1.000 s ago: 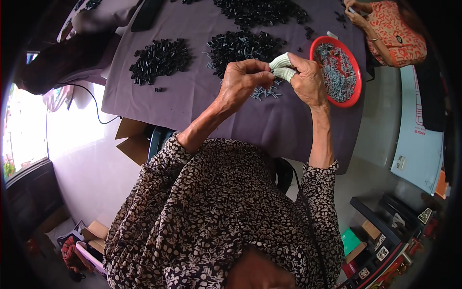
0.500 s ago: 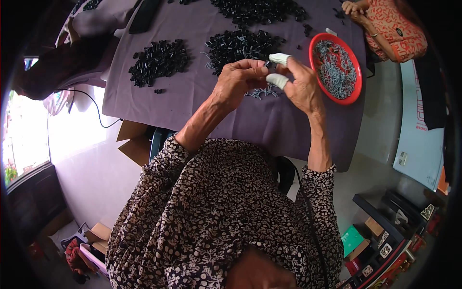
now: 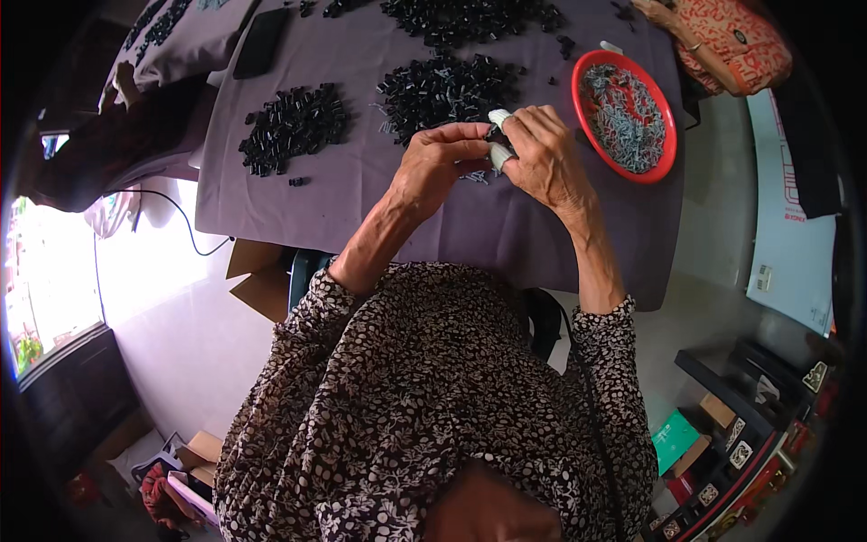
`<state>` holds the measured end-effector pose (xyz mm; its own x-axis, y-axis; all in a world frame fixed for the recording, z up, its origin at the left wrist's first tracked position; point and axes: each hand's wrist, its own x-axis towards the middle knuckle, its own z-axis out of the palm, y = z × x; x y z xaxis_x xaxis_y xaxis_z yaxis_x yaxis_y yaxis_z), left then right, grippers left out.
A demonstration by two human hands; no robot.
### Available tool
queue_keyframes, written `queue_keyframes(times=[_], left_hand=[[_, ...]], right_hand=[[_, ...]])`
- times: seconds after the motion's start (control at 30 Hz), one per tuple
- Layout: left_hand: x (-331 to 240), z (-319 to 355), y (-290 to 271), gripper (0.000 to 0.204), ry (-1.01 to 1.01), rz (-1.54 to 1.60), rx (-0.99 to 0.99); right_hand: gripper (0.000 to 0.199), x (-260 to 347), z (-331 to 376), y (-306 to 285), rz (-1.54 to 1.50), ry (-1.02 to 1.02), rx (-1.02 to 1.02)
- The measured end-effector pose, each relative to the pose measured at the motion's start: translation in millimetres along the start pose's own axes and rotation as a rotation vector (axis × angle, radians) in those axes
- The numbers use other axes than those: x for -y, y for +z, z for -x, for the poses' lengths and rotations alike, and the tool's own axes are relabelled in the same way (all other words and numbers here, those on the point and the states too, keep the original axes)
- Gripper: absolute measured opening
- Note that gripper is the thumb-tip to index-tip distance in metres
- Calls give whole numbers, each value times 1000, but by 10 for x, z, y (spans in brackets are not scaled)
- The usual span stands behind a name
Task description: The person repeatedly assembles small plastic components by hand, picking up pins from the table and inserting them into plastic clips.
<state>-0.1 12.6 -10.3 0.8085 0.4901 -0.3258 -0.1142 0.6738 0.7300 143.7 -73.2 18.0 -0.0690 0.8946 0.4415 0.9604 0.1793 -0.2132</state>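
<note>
Over the near part of the cloth-covered table [image 3: 361, 212], my two hands meet fingertip to fingertip. My left hand [image 3: 432, 167] pinches a small black plastic piece [image 3: 493, 133]. My right hand [image 3: 545, 158], with white covers on thumb and index finger, closes on the same piece from the other side. The fingers hide most of it. Just beyond my hands lies a heap of black pieces [image 3: 442, 86] mixed with grey pins. A few loose grey pins [image 3: 476, 176] lie under my hands. To the right stands a red bowl [image 3: 670, 135] holding many grey pins.
Another heap of black pieces [image 3: 293, 126] lies at left, with a stray piece [image 3: 298, 182] near it. More black pieces [image 3: 461, 18] are heaped at the far side. A dark flat case [image 3: 260, 43] lies far left. People sit at both sides; one patterned orange sleeve [image 3: 731, 41] shows.
My right hand has moved left and closed its covered finger and thumb on the black piece. Before, they were spread apart around it. My left hand stays nearly in place.
</note>
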Motion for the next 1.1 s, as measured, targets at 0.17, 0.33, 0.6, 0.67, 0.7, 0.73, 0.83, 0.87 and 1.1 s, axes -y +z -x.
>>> queue_keyframes(times=[0.17,0.33,0.6,0.67,0.7,0.73,0.83,0.87,1.1], left_hand=[[73,4,-30,17,8,12,-50],[100,34,-20,13,23,5,-73],[181,28,-113,13,-7,-199,-61],[220,44,-132,13,-4,-182,-74],[235,56,-130,13,-2,-167,-83],[248,66,-121,13,-2,-166,-85],[280,72,-91,13,5,-150,-86],[289,72,-90,13,-4,-167,-71],[275,113,-141,15,19,-304,-14]], right_hand=[[22,14,25,90,16,-33,7],[18,-44,101,203,10,-91,16],[17,-15,192,281,3,-114,18],[16,27,197,277,5,-101,-13],[15,47,193,256,53,-70,15],[15,64,193,242,101,-40,43],[13,59,228,237,107,-38,67],[13,43,250,252,112,-37,65],[13,34,316,321,60,-139,61]])
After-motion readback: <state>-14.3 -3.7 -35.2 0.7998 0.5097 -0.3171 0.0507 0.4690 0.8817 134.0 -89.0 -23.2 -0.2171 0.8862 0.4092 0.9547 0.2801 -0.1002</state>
